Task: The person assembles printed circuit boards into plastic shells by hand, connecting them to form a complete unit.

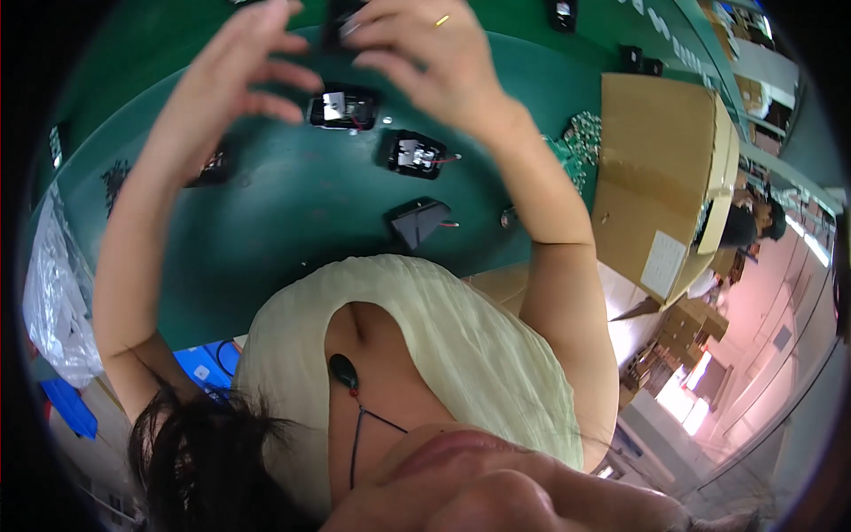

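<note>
My right hand, with a ring on one finger, has its fingers closed on the edge of a black plastic housing at the far side of the table. To its left my left hand is held up with fingers spread, slightly blurred, and nothing shows in it. Just below the hands lies an open black housing with a silver metal plate and wires inside. A similar open housing with a red wire lies nearer. Closer still, a wedge-shaped black housing rests with its smooth side up.
The green tabletop carries small loose parts. Dark little pieces lie at the left, beside a clear plastic bag. A heap of small wired parts sits at the right, next to a large cardboard box. Another person is beyond.
</note>
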Tool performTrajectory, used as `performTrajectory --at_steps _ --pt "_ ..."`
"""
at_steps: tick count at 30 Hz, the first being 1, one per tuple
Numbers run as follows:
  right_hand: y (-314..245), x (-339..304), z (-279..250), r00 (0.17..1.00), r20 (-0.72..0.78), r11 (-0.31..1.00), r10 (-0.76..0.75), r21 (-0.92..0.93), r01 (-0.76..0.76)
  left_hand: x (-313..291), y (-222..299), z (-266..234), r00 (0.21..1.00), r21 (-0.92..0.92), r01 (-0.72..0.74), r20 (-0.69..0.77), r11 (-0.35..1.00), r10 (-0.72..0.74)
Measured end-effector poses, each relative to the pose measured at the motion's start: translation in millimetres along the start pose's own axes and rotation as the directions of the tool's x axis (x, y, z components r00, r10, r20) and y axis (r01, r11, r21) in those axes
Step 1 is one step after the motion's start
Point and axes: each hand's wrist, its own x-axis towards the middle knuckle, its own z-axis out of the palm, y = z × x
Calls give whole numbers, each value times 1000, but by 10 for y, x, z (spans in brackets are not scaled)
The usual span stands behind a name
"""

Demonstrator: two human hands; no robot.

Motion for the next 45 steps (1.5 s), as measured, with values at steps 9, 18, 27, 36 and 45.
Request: performTrajectory --at_steps 9,18,27,36,45 --pt "-458 -525 -114 936 -291 928 195 364 -80 -301 -161 426 966 50 74 244 996 -84" --pt "-368 -1853 -986 612 -211 414 762 -568 -712 -380 -355 527 987 -75 91 138 993 -80" --pt "-475 -1791 -794 710 -293 525 640 -509 -683 -389 -428 807 994 -152 64 103 986 -48" --pt "-1094 -761 -387 531 -1 322 847 797 -510 -314 -499 822 999 -252 -4 -44 968 -7" --pt "-912 -531 -356 563 355 -118 746 903 -413 -357 -505 781 993 -230 -97 -84 968 80"
